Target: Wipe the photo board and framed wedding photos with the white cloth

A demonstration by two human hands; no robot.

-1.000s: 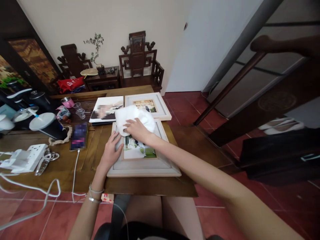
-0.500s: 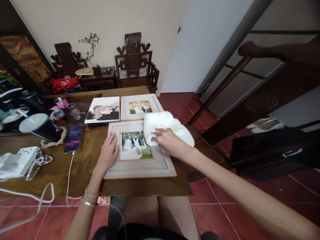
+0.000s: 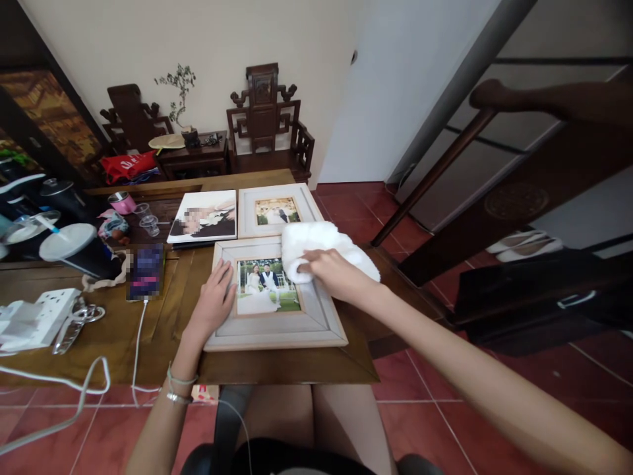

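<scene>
A pale wooden picture frame (image 3: 277,332) with a wedding photo lies flat near the table's front edge. My left hand (image 3: 213,297) rests on its left border, fingers stretched out and lying flat, thumb toward the photo. At the frame's upper right corner, a fluffy white cloth (image 3: 316,239) is bunched under my right hand (image 3: 333,270). That hand's fingers are closed on the cloth, which covers the corner and part of the right border and hangs past the frame on the right. Behind it lies a second picture frame (image 3: 309,204), its lower right part touched by the cloth.
A photo album (image 3: 210,204) lies left of the second frame. Further left are a phone (image 3: 146,270) on a white cable, a lidded cup (image 3: 79,251), a power strip (image 3: 42,316) and small clear cups (image 3: 148,221). A wooden chair (image 3: 440,178) stands at the right.
My right hand has curled its fingers tighter into the cloth, and the cloth has shifted slightly left. My left hand stays on the frame's left border.
</scene>
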